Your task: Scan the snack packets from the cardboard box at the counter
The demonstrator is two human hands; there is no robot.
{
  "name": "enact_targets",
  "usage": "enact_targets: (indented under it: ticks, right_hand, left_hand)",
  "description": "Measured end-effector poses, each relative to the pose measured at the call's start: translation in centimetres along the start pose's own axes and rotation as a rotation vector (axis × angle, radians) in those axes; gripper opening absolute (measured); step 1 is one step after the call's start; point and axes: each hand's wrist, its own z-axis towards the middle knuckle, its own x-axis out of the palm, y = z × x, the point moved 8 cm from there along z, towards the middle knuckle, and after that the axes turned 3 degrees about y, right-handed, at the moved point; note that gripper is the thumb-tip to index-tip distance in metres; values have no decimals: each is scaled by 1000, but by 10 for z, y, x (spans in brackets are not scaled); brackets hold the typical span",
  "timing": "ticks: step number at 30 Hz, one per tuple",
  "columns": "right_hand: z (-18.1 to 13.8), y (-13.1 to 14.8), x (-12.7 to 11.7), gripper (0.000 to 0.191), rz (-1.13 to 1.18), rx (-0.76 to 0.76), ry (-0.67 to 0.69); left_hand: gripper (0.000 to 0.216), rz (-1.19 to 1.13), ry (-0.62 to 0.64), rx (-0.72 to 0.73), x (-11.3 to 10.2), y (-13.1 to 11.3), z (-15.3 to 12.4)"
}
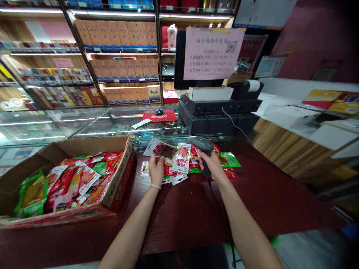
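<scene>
My left hand point(157, 172) is closed on the lower edge of a snack packet point(164, 150), white with red print and a clear window showing brown food. In my right hand point(211, 166) is a dark barcode scanner point(204, 145), gripped by its handle with the head pointing left. A white and red packet point(181, 155) lies between the hands, on a pile of other packets. Under the scanner and to its right spread more of them, including a green packet point(230, 160). The scanner's head hides part of the pile.
An open cardboard box point(119, 186) full of snack packets stands left on the dark red table point(182, 216). Beyond lie a glass counter point(92, 119), a mouse point(159, 111) on a red mat, and a cash drawer point(221, 123) under a monitor with a paper sign point(214, 54). The scanner's cable hangs down.
</scene>
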Motion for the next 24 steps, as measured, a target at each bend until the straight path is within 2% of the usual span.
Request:
enact_targets:
  ticks: [3, 6, 8, 10, 13, 16, 19, 22, 24]
  right_hand:
    - [0, 12, -24, 31, 79, -16, -110]
    - [0, 22, -39, 31, 108, -44, -165]
    - [0, 25, -47, 31, 113, -58, -192]
    - [-1, 27, -51, 31, 123, -58, -212]
    - [-1, 26, -52, 33, 123, -55, -214]
    - [-2, 26, -48, 34, 100, -61, -197]
    - [-1, 24, -43, 35, 98, -58, -172]
    - [0, 20, -38, 35, 117, -40, -134]
    - [1, 18, -34, 34, 127, -32, -109]
  left_hand:
    - [15, 253, 80, 212, 11, -33, 2]
    - [22, 372, 274, 389, 42, -57, 1]
    - [30, 501, 473, 429, 72, -56, 0]
    - [39, 704, 654, 420, 100, -43, 0]
    - [54, 966, 810, 425, 124, -24, -1]
    - [57, 1043, 835, 440, 132, -17, -2]
    - [59, 1014, 837, 431, 132, -17, -6]
    - [67, 920, 807, 445, 128, -27, -7]
    - [64, 835, 758, 440, 120, -40, -4]
